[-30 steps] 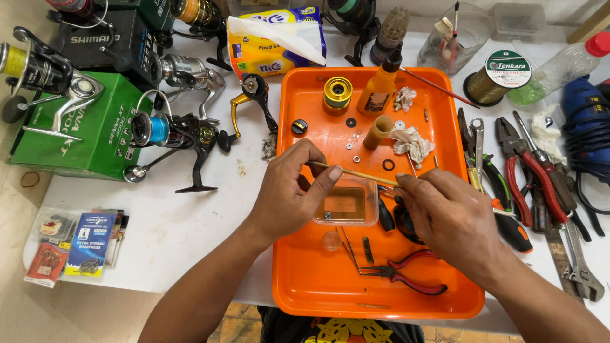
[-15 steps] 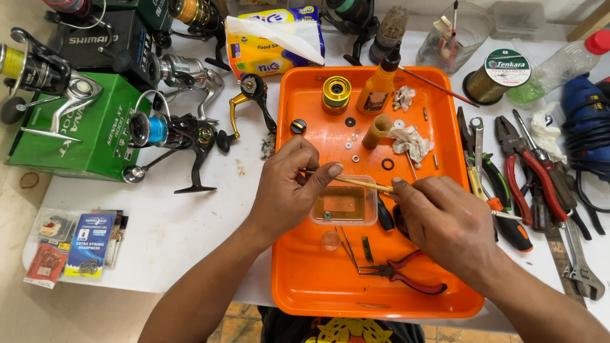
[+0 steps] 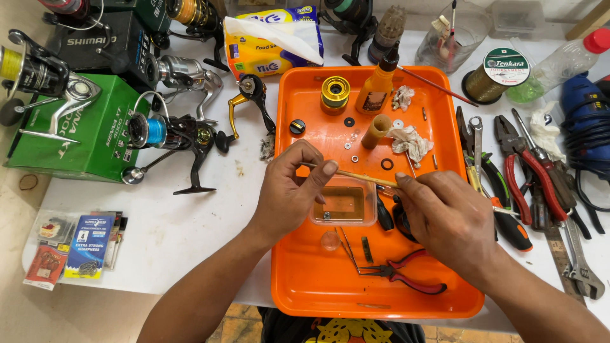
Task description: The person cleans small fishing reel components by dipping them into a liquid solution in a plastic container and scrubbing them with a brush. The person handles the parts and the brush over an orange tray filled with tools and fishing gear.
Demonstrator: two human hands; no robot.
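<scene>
Fingers of both hands, left hand (image 3: pixel 289 190) and right hand (image 3: pixel 445 216), pinch a thin wooden stick (image 3: pixel 356 174) over the small clear plastic tub (image 3: pixel 344 202); yellow tissue pack (image 3: pixel 274 35) and green box (image 3: pixel 76 136) sit behind on the tabletop, stick's right end hidden.

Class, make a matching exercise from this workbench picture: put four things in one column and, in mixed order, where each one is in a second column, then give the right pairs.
Things:
1. thin wooden stick
2. red-handled pliers
3. green box
4. amber bottle

Places:
A. standing at the far end of the orange tray
B. on the table left of the tray, under a fishing reel
C. held between the left hand and right hand
D. lying at the near end of the tray

Pairs: 1-C, 2-D, 3-B, 4-A
</scene>
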